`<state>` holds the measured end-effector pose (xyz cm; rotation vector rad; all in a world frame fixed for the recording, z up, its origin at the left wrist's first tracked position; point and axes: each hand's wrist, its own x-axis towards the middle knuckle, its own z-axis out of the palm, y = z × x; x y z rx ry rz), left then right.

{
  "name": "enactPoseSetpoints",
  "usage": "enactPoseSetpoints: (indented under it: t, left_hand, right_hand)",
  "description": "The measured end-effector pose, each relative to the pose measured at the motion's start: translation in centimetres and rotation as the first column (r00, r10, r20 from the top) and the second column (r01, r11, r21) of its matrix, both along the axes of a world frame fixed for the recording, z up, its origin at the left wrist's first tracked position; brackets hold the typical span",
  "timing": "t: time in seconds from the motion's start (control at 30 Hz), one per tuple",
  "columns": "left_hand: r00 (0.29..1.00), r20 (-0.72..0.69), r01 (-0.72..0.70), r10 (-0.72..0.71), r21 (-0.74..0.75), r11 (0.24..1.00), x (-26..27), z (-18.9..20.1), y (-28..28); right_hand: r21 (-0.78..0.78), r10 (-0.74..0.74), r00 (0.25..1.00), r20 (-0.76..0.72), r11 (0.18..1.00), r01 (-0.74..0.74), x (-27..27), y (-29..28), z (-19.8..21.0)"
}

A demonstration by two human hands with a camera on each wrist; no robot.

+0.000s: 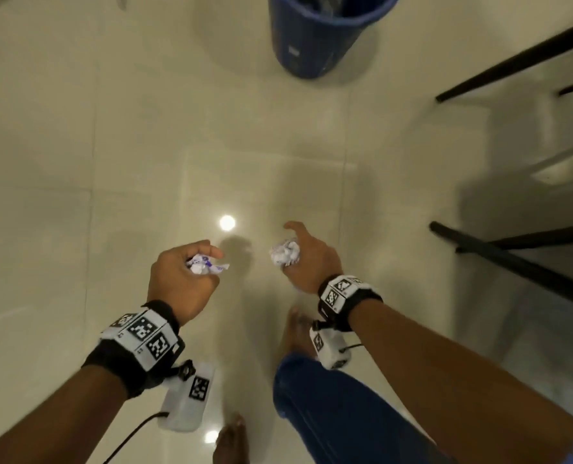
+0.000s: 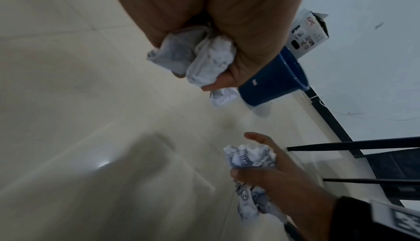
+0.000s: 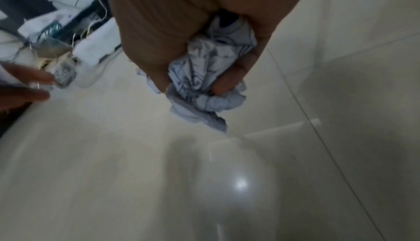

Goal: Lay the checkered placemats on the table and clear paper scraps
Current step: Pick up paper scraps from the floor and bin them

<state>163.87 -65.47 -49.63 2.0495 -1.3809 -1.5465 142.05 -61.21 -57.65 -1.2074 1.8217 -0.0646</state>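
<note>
Blue bin ahead on the tiled floor, contents dark and unclear — left hand and right hand held apart, each clenched round a crumpled paper scrap.

glossy tiled floor, blue bin standing

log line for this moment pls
phase: carrying scraps to bin | left hand: grips paper wad | right hand: grips paper ball | blue bin: ahead on floor, not reached
</note>
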Motion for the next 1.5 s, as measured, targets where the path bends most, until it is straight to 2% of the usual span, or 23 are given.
enactPoseSetpoints:
  t: [0.07, 0.13, 0.2, 0.27, 0.37, 0.47, 0.53, 0.6, 0.67, 0.77, 0.83, 1.0, 1.17, 1.23, 1.37, 1.5]
  left_hand:
    - [0.999, 0.012, 0.051, -0.051, -0.020, 0.998, -2.5, 4.0, -4.0]
    - [0.996, 0.002, 0.085, -0.085, -0.050, 0.995, -5.0, 7.2, -8.1]
    - [0.995, -0.014, 0.097, -0.099, -0.095, 0.991, -7.6, 9.8, -12.5]
    - [0.993, -0.006, 0.119, -0.120, -0.120, 0.986, -9.8, 11.4, -16.3]
    - [0.991, -0.027, 0.129, -0.135, -0.142, 0.981, -12.4, 12.4, -21.0]
    - [0.968, -0.046, 0.240, -0.246, -0.111, 0.964, -14.2, 12.2, -24.9]
    - [0.952, -0.037, 0.300, -0.304, -0.082, 0.950, -14.8, 11.7, -27.2]
    - [0.942, -0.032, 0.331, -0.334, -0.066, 0.941, -15.3, 11.4, -29.1]
    - [0.935, -0.018, 0.353, -0.354, -0.052, 0.934, -15.4, 11.1, -30.6]
    - [0.919, -0.023, 0.394, -0.394, -0.027, 0.919, -16.3, 10.9, -32.9]
    - [0.909, -0.029, 0.415, -0.416, -0.025, 0.909, -17.0, 11.0, -34.1]
    - [0.865, 0.008, 0.501, -0.502, -0.067, 0.863, -20.9, 10.6, -36.9]
    - [0.813, 0.043, 0.573, -0.581, -0.241, 0.783, -26.6, 10.3, -40.4]
    - [0.768, 0.103, 0.637, -0.633, -0.232, 0.735, -28.5, 9.8, -41.7]
    - [0.606, 0.288, 0.790, -0.742, -0.111, 0.603, -28.9, 8.6, -41.9]
    - [0.575, 0.351, 0.817, -0.739, -0.282, 0.502, -26.5, 9.3, -39.1]
  right_hand:
    - [-0.039, -0.124, 0.991, 0.042, 0.991, 0.126, -2.7, -2.6, 5.0]
    - [-0.120, -0.284, 0.957, 0.061, 0.950, 0.290, -5.5, -6.2, 9.0]
    - [-0.206, -0.434, 0.892, 0.126, 0.868, 0.452, -8.2, -10.7, 12.2]
    - [-0.229, -0.536, 0.822, 0.191, 0.790, 0.568, -10.2, -15.0, 14.0]
    - [-0.302, -0.540, 0.820, 0.193, 0.762, 0.573, -12.4, -22.6, 15.7]
    - [-0.417, -0.495, 0.858, 0.135, 0.757, 0.503, -14.2, -30.0, 16.5]
    - [-0.388, -0.477, 0.870, 0.127, 0.783, 0.486, -15.0, -34.3, 16.2]
    - [-0.284, -0.460, 0.877, 0.138, 0.830, 0.480, -15.8, -37.6, 15.6]
    - [-0.188, -0.458, 0.885, 0.087, 0.865, 0.466, -16.5, -39.1, 14.7]
    - [-0.167, -0.517, 0.855, -0.035, 0.847, 0.505, -17.6, -38.8, 13.7]
    - [-0.131, -0.544, 0.837, -0.059, 0.835, 0.534, -18.0, -37.1, 13.1]
    - [-0.125, -0.565, 0.825, -0.020, 0.820, 0.559, -18.0, -31.1, 12.8]
    - [-0.042, -0.496, 0.868, 0.002, 0.867, 0.496, -18.6, -26.8, 12.8]
    - [-0.032, -0.494, 0.869, -0.016, 0.869, 0.494, -19.2, -25.7, 13.0]
    - [-0.058, -0.536, 0.844, -0.010, 0.843, 0.535, -20.1, -24.2, 13.9]
    - [-0.115, -0.554, 0.832, 0.020, 0.826, 0.552, -20.2, -22.9, 15.4]
